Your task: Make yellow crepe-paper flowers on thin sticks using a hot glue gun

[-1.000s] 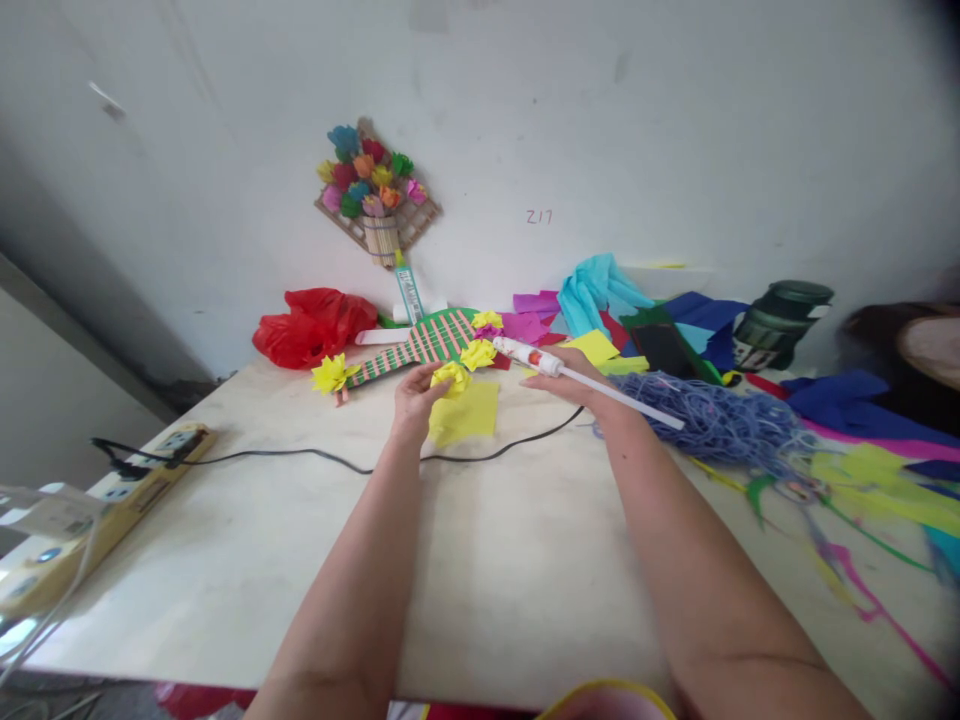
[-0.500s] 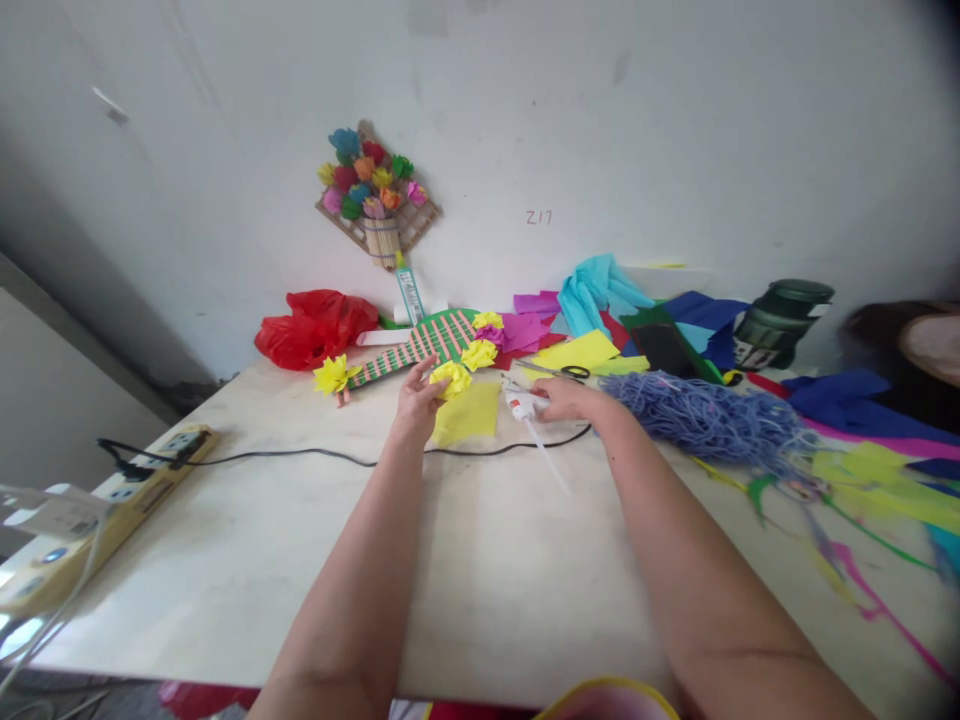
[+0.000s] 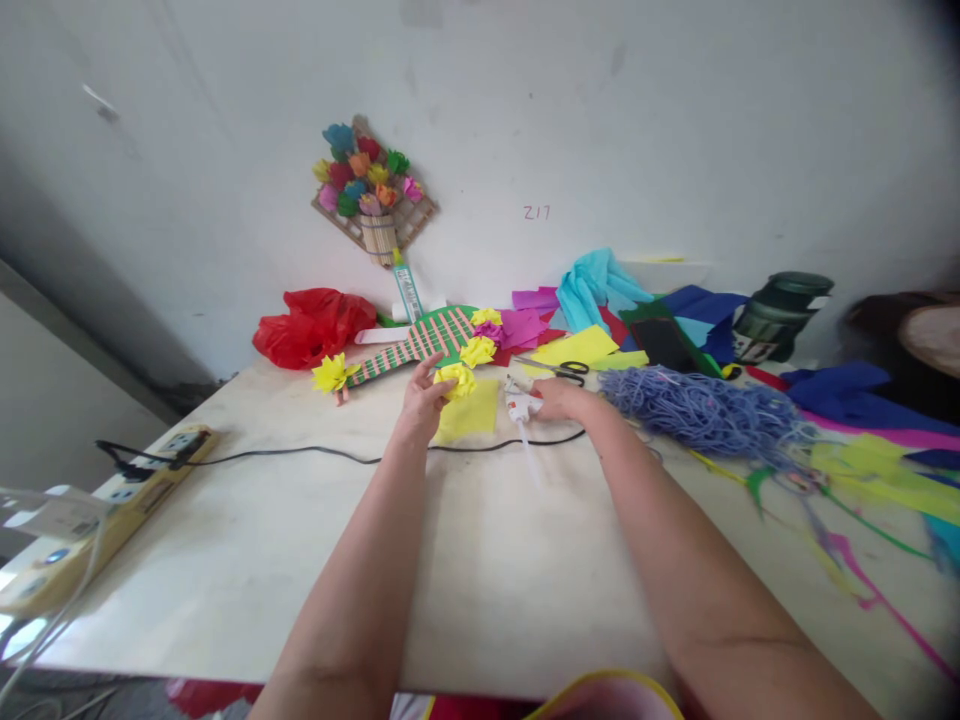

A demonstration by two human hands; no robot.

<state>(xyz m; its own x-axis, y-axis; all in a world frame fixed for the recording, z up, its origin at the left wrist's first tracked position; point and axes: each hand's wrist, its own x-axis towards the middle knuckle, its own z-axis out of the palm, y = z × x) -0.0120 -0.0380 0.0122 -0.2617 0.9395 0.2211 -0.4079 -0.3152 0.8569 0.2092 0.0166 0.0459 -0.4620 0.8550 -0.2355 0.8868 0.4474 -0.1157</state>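
Observation:
My left hand [image 3: 424, 400] is closed on a yellow paper flower [image 3: 456, 381], pinching its left side above the table. My right hand [image 3: 556, 398] is wrapped round a white hot glue gun [image 3: 523, 402], whose pale glue stick trails toward me. Behind the left hand lies a green, guitar-shaped panel with pinkish sticks [image 3: 442, 335]. Yellow and magenta paper flowers sit along its right end, and another yellow flower [image 3: 335, 373] is at its left tip. A flat yellow paper sheet [image 3: 480, 412] rests under the held flower.
Scissors [image 3: 574, 370] lie beyond my right hand, beside a bundle of blue-violet strands [image 3: 697, 415]. A black cord [image 3: 300, 451] runs across the table from a power strip [image 3: 161, 480]. A dark green bottle [image 3: 780, 315], coloured paper and a red plastic bag [image 3: 315, 328] line the back.
The glue gun has turned slightly and shifted a little, its stick now pointing more directly toward me. The flower in my left hand has tilted and risen slightly.

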